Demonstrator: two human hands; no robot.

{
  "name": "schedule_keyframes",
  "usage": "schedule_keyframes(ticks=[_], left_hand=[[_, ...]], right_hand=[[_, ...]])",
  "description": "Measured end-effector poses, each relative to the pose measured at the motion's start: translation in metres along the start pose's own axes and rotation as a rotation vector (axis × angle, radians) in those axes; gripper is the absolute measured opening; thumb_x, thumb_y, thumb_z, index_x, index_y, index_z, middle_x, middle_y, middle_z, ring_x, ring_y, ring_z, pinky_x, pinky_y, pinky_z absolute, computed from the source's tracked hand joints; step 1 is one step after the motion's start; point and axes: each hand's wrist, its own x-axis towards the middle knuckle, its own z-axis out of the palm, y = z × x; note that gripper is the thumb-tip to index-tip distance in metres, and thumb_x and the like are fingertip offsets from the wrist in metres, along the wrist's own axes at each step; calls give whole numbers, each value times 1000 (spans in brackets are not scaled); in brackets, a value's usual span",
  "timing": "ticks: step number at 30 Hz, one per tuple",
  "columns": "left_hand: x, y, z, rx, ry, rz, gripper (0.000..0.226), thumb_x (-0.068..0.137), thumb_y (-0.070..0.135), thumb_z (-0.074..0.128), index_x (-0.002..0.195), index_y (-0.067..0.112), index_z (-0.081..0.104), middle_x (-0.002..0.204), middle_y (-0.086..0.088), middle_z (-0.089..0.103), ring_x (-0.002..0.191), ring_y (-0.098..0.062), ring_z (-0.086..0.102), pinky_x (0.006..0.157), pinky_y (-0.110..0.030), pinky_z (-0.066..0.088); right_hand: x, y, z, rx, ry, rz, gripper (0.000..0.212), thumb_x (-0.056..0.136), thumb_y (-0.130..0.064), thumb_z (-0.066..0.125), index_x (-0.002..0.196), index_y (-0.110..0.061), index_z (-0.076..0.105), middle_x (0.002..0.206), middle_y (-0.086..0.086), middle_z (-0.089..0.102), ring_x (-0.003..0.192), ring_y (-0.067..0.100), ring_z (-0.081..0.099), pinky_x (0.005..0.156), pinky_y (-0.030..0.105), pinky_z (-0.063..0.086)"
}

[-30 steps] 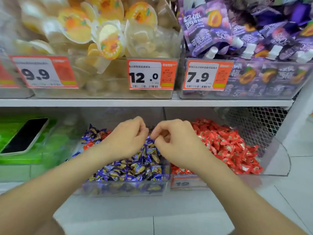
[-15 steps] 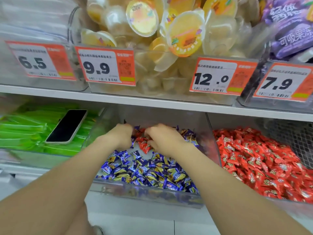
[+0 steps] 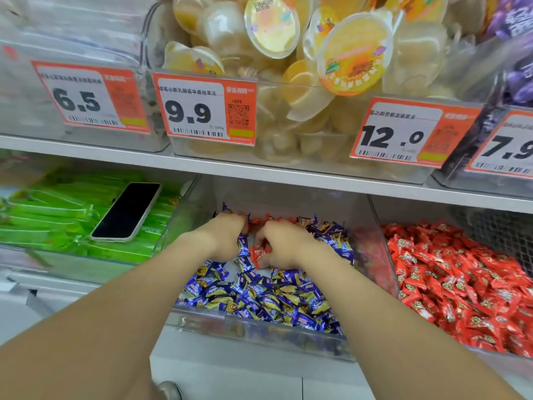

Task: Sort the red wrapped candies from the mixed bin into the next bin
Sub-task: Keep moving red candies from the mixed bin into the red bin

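shelf unit [image 3: 259,168]: white store shelving with clear bins in two rows and price tags along the upper row.
next bin [image 3: 409,209]: directly right of the mixed bin, side by side with it, and heaped with candies in the same red wrapper.
mixed bin [image 3: 288,340]: centre of the lower row, clear plastic. it holds mostly blue wrapped candies [image 3: 259,295], thickest at the near end, with some bare floor showing mid-bin.
phone [image 3: 127,212]: lies face up on green packs in the bin to the left, well apart from the work.
right hand [image 3: 285,246]: mid-bin, fingers curled, with the thumb and fingers pinching one red candy [image 3: 259,254].
left hand [image 3: 227,238]: just left of the right hand, fingers curled down into the far end of the pile. cannot tell whether it holds anything.
red wrapped candies [image 3: 256,222]: a few strays at the far end of the mixed bin, just beyond both hands, among the blue ones.
handling: likely very light and small, a firm piece inside slick, crinkly film. not fragile, but apt to slip from a loose pinch or to drag a blue neighbour along.
where to hold: across the body of the piece, or by a sealed wrapper end. several could probably be cupped in a palm before going right over the divider.
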Motion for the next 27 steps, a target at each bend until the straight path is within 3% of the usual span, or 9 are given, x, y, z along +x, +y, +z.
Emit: schedule_keyframes(ticks=[5, 8, 10, 13, 16, 18, 22, 25, 27], left_hand=[[1, 8, -5, -79, 10, 20, 43, 90, -3, 48, 131, 10, 57, 134, -11, 56, 125, -27, 53, 100, -33, 45], [1, 11, 0, -124, -34, 86, 43, 91, 6, 51, 132, 17, 61, 129, -7, 58, 125, -28, 53, 102, -38, 48], [1, 13, 3, -139, -51, 144, 50, 91, 8, 56, 139, 22, 59, 120, -1, 57, 119, -25, 56, 92, -32, 51], [5, 22, 7, -94, -73, 207, 58, 94, 19, 73, 148, 23, 51, 114, 3, 49, 108, -17, 50, 76, -18, 44], [13, 30, 17, -53, -78, 192, 67, 92, 39, 77, 149, 19, 46, 137, -4, 55, 121, -24, 56, 96, -30, 49], [17, 33, 21, -22, -85, 183, 61, 92, 44, 76, 139, 17, 47, 131, -6, 58, 116, -27, 58, 99, -40, 50], [20, 36, 23, -1, -114, 203, 36, 98, 38, 71, 122, 22, 49, 109, -1, 57, 96, -24, 60, 84, -39, 52], [17, 38, 19, 14, -133, 207, 18, 103, 32, 63, 112, 23, 50, 104, -2, 58, 91, -23, 58, 80, -38, 50], [15, 36, 12, 12, -119, 184, 6, 107, 26, 55, 106, 21, 51, 99, -1, 57, 86, -22, 57, 76, -37, 47]], right_hand=[[-14, 7, -36, 326, 161, 102, 36, 89, -39, 84, 118, -21, 75, 105, -2, 71, 93, 16, 63, 77, 25, 45], [-27, 13, -47, 422, 222, 214, 39, 85, -36, 85, 106, -5, 78, 99, 11, 78, 85, 23, 67, 75, 40, 54], [-33, 17, -46, 593, 201, 290, 32, 80, -26, 88, 92, 1, 77, 88, 15, 80, 78, 23, 76, 75, 43, 62], [-37, 18, -44, 974, 78, 396, 11, 89, -9, 78, 93, -5, 69, 83, 10, 78, 60, 11, 74, 60, 25, 52], [-39, 20, -45, 1231, 36, 456, 7, 94, 0, 65, 99, -3, 62, 88, 11, 69, 63, 11, 67, 54, 18, 41], [-44, 22, -47, 1355, 11, 471, 10, 95, 6, 53, 98, -4, 56, 96, 15, 65, 66, 17, 63, 52, 20, 42], [-52, 23, -48, 1453, 5, 478, 25, 89, 13, 34, 97, -5, 49, 95, 14, 55, 66, 20, 51, 46, 23, 43], [-56, 23, -53, 1560, -13, 430, 15, 80, 1, 37, 87, -12, 41, 83, 10, 47, 61, 20, 42, 43, 25, 33], [-58, 22, -56, 1566, -6, 423, 5, 87, -13, 46, 85, -14, 42, 74, 7, 48, 57, 20, 41, 43, 25, 30]])
